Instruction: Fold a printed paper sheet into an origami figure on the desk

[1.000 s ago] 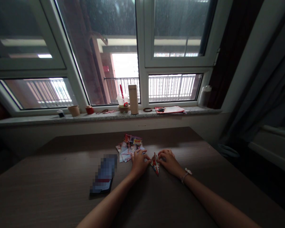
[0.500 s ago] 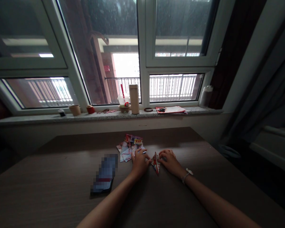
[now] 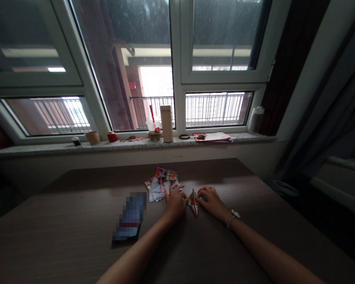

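A small folded piece of printed paper, red and white and roughly triangular, stands on edge on the dark wooden table. My left hand pinches its left side with curled fingers. My right hand grips its right side, fingers bent over it. A white band sits on my right wrist. Just beyond my left hand lies a loose pile of colourful printed sheets.
A phone lies flat on the table left of my hands. On the window sill stand a tall beige flask, a plastic cup with a red straw, small cups, scissors and red papers. A curtain hangs at right.
Both hands stay on the folded paper with only slight finger shifts. The view has moved a little.
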{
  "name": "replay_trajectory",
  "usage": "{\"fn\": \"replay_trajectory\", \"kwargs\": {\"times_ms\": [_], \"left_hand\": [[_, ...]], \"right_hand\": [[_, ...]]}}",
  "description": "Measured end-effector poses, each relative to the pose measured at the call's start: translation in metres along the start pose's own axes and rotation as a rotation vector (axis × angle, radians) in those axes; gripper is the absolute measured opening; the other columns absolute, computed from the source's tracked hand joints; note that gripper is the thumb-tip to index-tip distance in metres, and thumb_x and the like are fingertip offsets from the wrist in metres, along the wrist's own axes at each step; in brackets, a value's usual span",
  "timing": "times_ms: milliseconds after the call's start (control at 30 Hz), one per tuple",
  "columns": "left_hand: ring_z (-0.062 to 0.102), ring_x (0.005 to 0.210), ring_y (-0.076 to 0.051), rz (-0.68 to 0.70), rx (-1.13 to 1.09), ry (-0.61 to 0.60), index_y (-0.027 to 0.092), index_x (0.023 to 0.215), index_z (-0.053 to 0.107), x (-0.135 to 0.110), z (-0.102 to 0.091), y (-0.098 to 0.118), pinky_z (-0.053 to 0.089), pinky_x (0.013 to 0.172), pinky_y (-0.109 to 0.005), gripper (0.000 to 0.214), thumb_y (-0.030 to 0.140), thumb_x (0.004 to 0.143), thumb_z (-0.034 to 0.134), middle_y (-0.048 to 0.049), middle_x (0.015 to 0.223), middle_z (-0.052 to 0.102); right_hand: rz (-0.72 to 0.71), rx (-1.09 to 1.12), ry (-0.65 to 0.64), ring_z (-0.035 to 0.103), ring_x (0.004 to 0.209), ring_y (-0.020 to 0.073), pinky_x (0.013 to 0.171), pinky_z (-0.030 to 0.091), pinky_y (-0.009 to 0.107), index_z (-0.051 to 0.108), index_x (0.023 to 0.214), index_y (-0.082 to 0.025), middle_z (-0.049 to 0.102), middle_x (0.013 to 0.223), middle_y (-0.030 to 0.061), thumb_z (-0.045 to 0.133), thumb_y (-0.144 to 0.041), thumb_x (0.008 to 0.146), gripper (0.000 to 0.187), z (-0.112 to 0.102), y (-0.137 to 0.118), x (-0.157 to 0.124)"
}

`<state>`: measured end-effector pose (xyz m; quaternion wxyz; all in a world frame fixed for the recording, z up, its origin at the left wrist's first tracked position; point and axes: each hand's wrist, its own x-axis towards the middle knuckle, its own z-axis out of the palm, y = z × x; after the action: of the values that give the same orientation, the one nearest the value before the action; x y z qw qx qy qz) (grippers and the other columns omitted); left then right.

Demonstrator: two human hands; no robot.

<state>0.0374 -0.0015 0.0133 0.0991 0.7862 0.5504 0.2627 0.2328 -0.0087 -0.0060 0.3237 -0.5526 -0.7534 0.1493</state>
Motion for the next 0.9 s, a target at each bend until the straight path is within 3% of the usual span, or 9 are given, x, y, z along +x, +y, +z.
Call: {"fn": "replay_trajectory", "kwargs": {"times_ms": [233, 467, 900], "left_hand": [[0.035, 0.14, -0.034, -0.038, -0.028, -0.005, 0.024, 0.078, 0.075, 0.005, 0.001, -0.009, 0.013, 0.114, -0.069, 0.006, 0.018, 0.08, 0.072, -0.0044, 0.141, 0.058], [0.036, 0.14, -0.034, -0.048, -0.038, 0.001, 0.026, 0.08, 0.077, 0.004, -0.002, -0.011, 0.012, 0.116, -0.066, 0.005, 0.021, 0.077, 0.076, -0.0044, 0.138, 0.058], [0.04, 0.137, -0.033, -0.093, -0.084, 0.021, 0.028, 0.076, 0.079, 0.007, -0.001, -0.011, 0.007, 0.12, -0.062, 0.004, 0.025, 0.074, 0.076, -0.0025, 0.132, 0.062]], "right_hand": [[0.034, -0.085, 0.02, 0.051, 0.112, 0.0258, 0.098, 0.039, 0.04, 0.068, 0.086, -0.023, 0.064, 0.11, 0.0054, 0.071, -0.047, 0.082, 0.024, -0.001, -0.013, -0.001], [0.049, -0.199, 0.074, 0.051, 0.112, 0.0289, 0.099, 0.038, 0.044, 0.07, 0.081, -0.024, 0.065, 0.107, 0.0077, 0.063, -0.062, 0.084, 0.039, 0.0, -0.026, 0.0], [0.042, -0.264, 0.066, 0.051, 0.114, 0.0307, 0.107, 0.03, 0.05, 0.072, 0.083, -0.024, 0.067, 0.107, 0.0086, 0.064, -0.066, 0.081, 0.043, -0.001, -0.028, 0.002]]}}
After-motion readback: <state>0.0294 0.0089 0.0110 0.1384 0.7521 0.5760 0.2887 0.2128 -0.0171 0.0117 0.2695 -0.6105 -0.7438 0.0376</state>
